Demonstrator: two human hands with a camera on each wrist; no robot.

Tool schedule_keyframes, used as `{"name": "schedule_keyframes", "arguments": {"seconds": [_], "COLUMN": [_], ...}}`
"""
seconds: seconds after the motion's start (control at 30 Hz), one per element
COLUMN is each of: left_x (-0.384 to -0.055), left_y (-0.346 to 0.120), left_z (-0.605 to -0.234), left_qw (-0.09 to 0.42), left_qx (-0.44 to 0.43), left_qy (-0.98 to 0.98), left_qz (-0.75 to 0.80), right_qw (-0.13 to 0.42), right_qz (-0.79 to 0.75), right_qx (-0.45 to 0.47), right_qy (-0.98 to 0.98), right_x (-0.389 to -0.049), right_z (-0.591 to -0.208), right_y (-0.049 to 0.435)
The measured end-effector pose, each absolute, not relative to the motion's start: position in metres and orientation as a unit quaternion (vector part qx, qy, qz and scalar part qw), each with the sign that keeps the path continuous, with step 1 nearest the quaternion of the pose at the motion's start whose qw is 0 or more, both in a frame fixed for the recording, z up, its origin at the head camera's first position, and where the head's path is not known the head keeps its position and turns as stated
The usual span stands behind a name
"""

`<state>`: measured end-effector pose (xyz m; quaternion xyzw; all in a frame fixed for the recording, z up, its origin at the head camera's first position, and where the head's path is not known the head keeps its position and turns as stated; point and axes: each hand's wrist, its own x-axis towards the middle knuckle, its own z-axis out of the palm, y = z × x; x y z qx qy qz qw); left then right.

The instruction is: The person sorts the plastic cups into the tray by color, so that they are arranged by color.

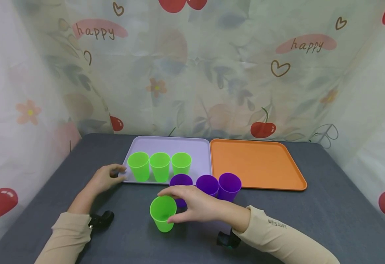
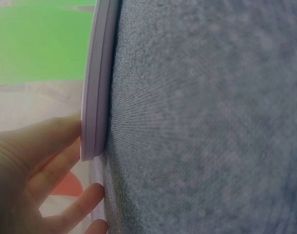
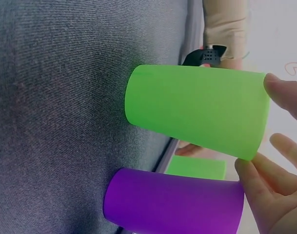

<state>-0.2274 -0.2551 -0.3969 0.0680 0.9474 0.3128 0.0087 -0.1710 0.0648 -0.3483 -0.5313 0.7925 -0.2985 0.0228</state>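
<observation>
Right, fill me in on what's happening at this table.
A person is handling cups. Their right hand holds one green cup by its rim, on the near side of the trays; I can't tell whether its base is off the dark table. Their left hand touches the left edge of the lavender tray, where three other green cups stand in a row. Three purple cups are in front of the trays, and the orange tray lies right of the lavender one.

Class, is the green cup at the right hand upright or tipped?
Upright: in the head view, the cup has its mouth facing up and its narrower base below.
</observation>
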Motion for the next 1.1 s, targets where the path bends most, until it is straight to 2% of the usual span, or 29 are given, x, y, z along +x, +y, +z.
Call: {"name": "schedule_keyframes", "arguments": {"seconds": [0.67,1.1], "left_x": [-0.228,-0.228], "left_y": [-0.256,-0.256], "left_z": [-0.399,-0.397], "left_qw": [0.006,0.006], "left_qx": [0.073,0.08], "left_qy": [0.947,0.947], "left_qz": [0.313,0.311], "right_qw": [0.029,0.037], "right_qz": [-0.347,-0.385], "right_qx": [-0.517,-0.49], "right_qy": [0.782,0.781], "right_x": [-0.169,-0.17], "right_z": [-0.345,-0.316], "right_y": [0.062,0.077]}}
